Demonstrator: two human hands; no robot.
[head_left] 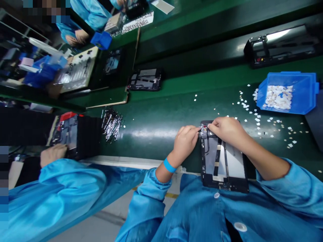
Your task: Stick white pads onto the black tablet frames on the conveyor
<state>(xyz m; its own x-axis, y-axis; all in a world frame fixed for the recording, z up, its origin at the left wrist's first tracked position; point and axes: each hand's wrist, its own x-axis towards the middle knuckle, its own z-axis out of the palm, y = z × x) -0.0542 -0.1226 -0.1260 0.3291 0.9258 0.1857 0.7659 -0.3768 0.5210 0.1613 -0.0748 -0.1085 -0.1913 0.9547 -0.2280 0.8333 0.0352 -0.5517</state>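
Observation:
An opened black tablet frame (223, 161) lies on the green belt in front of me, its near end over my blue smock. My left hand (186, 141), with a blue wristband, has its fingers curled against the frame's far corner. My right hand (227, 129) pinches at the same corner, where a small red-and-silver part (204, 127) sits. What the fingertips hold is too small to name.
A blue bin (290, 92) of small white pieces stands at the right, with white scraps (254, 114) strewn around it. A pile of thin metal strips (111, 124) lies at the left. Another tablet frame (145, 80) rests farther back. A co-worker's blue sleeve (63, 188) and hand (52, 154) are at the left.

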